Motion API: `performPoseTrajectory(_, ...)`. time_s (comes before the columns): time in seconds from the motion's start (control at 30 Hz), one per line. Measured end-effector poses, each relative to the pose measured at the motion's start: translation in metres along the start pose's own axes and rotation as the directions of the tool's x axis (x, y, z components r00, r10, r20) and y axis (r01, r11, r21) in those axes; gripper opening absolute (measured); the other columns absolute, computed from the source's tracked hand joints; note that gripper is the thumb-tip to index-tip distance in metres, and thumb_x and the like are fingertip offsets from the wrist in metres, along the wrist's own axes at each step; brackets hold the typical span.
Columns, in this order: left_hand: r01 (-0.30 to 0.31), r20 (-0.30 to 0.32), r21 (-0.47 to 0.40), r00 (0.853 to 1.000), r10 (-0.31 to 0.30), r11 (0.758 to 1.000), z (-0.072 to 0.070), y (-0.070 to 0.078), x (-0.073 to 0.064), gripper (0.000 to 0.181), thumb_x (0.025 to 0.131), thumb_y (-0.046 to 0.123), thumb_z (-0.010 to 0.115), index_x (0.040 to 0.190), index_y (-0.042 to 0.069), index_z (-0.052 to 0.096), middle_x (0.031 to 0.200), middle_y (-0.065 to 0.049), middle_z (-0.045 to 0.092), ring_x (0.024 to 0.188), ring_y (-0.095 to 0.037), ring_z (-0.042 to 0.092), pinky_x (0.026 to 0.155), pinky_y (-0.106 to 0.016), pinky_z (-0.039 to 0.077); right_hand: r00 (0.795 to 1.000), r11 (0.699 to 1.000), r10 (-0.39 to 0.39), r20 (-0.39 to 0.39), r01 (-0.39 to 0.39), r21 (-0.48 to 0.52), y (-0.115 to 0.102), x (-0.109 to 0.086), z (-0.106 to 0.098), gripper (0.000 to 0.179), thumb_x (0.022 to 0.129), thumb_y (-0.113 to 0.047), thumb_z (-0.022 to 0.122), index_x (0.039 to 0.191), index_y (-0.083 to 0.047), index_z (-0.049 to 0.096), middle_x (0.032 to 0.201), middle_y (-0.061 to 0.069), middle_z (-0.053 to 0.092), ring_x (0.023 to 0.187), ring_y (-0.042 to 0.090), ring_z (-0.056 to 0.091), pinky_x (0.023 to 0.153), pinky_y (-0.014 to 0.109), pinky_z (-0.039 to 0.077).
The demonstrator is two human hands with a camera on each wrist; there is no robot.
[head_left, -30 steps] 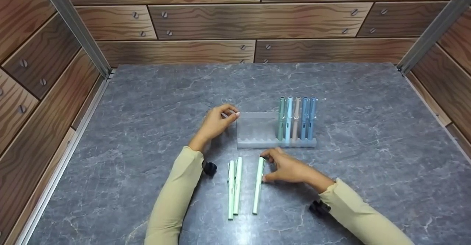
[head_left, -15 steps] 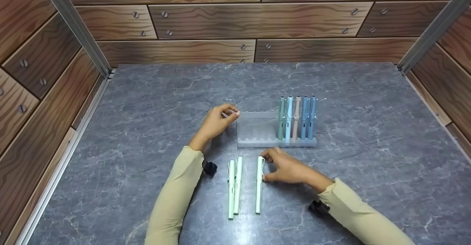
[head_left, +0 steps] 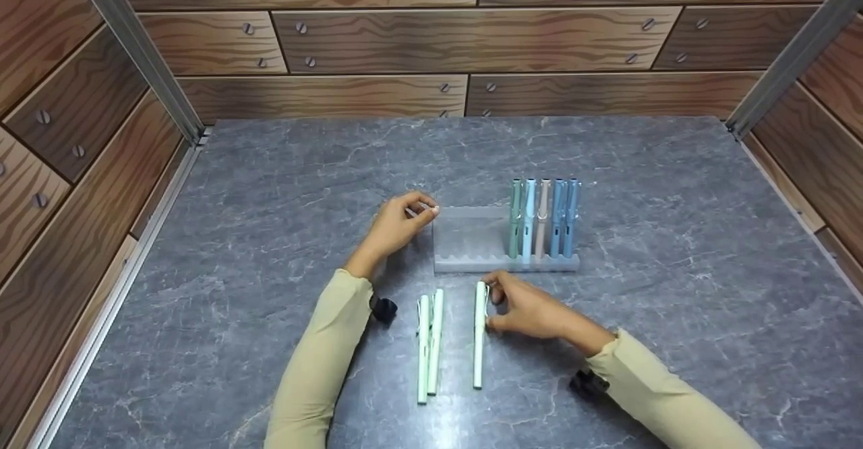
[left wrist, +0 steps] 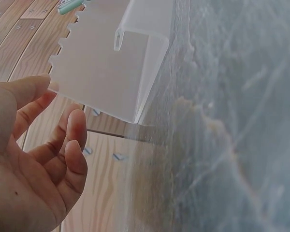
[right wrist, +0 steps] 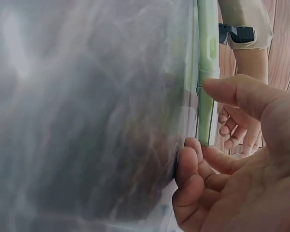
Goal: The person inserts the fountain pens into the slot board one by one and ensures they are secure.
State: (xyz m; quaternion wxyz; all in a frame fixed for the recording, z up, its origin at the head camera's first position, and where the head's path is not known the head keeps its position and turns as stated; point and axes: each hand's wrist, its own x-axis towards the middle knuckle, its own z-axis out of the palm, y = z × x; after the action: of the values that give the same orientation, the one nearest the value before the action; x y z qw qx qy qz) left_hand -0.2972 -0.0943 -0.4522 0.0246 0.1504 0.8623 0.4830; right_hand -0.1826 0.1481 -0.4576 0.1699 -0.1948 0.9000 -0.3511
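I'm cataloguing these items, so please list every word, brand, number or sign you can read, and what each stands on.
No readable text in any view.
Pale green pen by the right hand: no lettering seen, even close up in the right wrist view.
Two other green pens and five racked pens: too small to tell.
Clear rack: none seen.
Black wrist devices: too small or blurred.

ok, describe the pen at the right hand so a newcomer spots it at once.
On the grey marbled table, find the clear pen rack. In front of it, toward the person, is a pale green pen, held near its clip end by the right hand. Unlike the two other green pens close together to its left, it is apart and held.
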Motion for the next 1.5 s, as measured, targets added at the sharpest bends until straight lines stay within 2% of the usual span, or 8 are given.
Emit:
performPoseTrajectory(0.2,0.0,0.005,-0.002,1.0,0.0,1.0,0.0,-0.001,0.0,0.021,0.094,0.031,0.063,0.108,0.016,0.069,0.089,-0.005,0.065,0.07,-0.012,0.059,0.059,-0.024,0.046,0.998,0.991,-0.067,0.019,0.064,0.119,0.001,-0.002,-0.004,0.056,0.079,0.001,0.065,0.129,0.004,0.039,0.083,0.008,0.063,0.067,0.007,0.053,0.06,0.019,0.045)
performPoseTrajectory(0.37,-0.004,0.015,-0.019,1.0,0.005,1.0,0.0,-0.002,0.0,0.023,0.095,0.031,0.062,0.109,0.015,0.069,0.09,-0.005,0.064,0.068,-0.012,0.057,0.057,-0.025,0.045,0.999,0.978,-0.026,0.041,0.017,0.207,-0.001,-0.002,-0.007,0.059,0.082,0.002,0.062,0.134,0.004,0.035,0.081,0.008,0.067,0.068,0.009,0.056,0.061,0.02,0.046)
performPoseTrajectory(0.57,-0.002,0.011,-0.023,1.0,0.002,1.0,0.0,-0.002,0.0,0.021,0.095,0.03,0.062,0.108,0.016,0.069,0.089,-0.005,0.064,0.068,-0.011,0.056,0.058,-0.024,0.045,0.999,0.94,-0.017,0.04,0.003,0.34,0.0,-0.002,-0.008,0.06,0.082,0.007,0.059,0.134,0.005,0.03,0.08,0.012,0.066,0.069,0.011,0.06,0.064,0.023,0.051)
performPoseTrajectory(0.77,-0.006,0.005,-0.023,1.0,0.006,1.0,0.001,-0.002,-0.001,0.02,0.094,0.03,0.062,0.107,0.016,0.069,0.089,-0.005,0.064,0.069,-0.012,0.057,0.058,-0.024,0.045,0.999,0.903,-0.039,0.033,0.021,0.429,0.002,-0.002,-0.01,0.06,0.083,0.009,0.055,0.134,0.005,0.024,0.074,0.005,0.057,0.062,0.012,0.056,0.059,0.024,0.048)
performPoseTrajectory(1.13,-0.013,-0.01,-0.009,1.0,0.013,1.0,0.0,-0.001,0.0,0.02,0.094,0.03,0.063,0.106,0.016,0.07,0.089,-0.005,0.064,0.074,-0.013,0.059,0.06,-0.024,0.045,0.998,0.923,-0.054,-0.019,0.057,0.38,-0.001,-0.006,-0.015,0.055,0.086,0.005,0.053,0.133,0.002,0.025,0.073,0.0,0.052,0.058,0.005,0.05,0.054,0.018,0.044)
performPoseTrajectory(1.3,-0.019,-0.006,-0.021,1.0,0.019,1.0,0.0,-0.001,0.0,0.02,0.094,0.028,0.063,0.106,0.014,0.069,0.088,-0.005,0.064,0.067,-0.01,0.056,0.057,-0.023,0.045,0.997,0.925,-0.062,-0.037,0.071,0.372,-0.003,-0.006,-0.017,0.056,0.085,0.006,0.055,0.133,0.002,0.026,0.074,0.0,0.052,0.056,0.005,0.049,0.05,0.017,0.044)
performPoseTrajectory(1.5,-0.02,-0.005,-0.026,1.0,0.019,0.999,0.001,-0.001,0.0,0.02,0.094,0.027,0.063,0.106,0.012,0.069,0.086,-0.005,0.064,0.064,-0.009,0.056,0.056,-0.022,0.045,0.997,0.942,-0.054,-0.055,0.069,0.328,-0.007,-0.008,-0.021,0.062,0.084,0.005,0.056,0.139,0.0,0.027,0.077,0.002,0.054,0.053,0.007,0.049,0.048,0.019,0.044)
